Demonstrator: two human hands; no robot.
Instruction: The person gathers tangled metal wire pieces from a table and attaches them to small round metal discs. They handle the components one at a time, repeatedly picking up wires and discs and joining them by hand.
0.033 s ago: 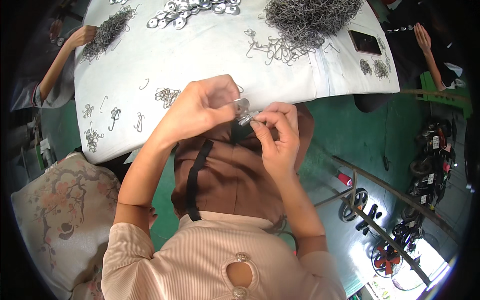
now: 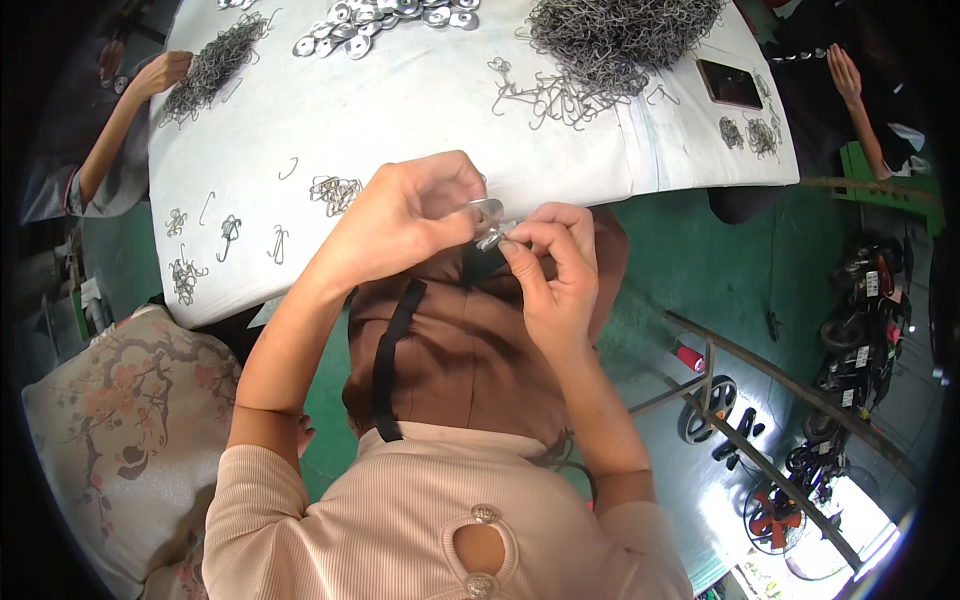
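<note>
My left hand point(image 2: 425, 205) is closed in a pinch on a shiny round metal disc point(image 2: 488, 208) at the table's near edge, above my lap. Just to its right, my right hand point(image 2: 556, 255) pinches small shiny metal pieces point(image 2: 490, 238) between thumb and forefinger. The pieces lie close against the disc; whether they are joined to it I cannot tell. A bit of bent wire point(image 2: 482, 180) shows behind my left fingers. Beside my left wrist lies a cluster of wire hooks point(image 2: 335, 193) on the white-covered table point(image 2: 400, 120).
A large heap of wire hooks point(image 2: 630, 40) and several metal discs point(image 2: 385, 18) lie at the back. A phone point(image 2: 730, 84) rests at right. Another person's hand point(image 2: 163, 72) touches a hook pile point(image 2: 215, 70) at left; another hand point(image 2: 845, 75) is far right. A metal frame point(image 2: 770, 380) stands at lower right.
My left hand and the disc have shifted very slightly to the right. Otherwise both hands keep their hold.
</note>
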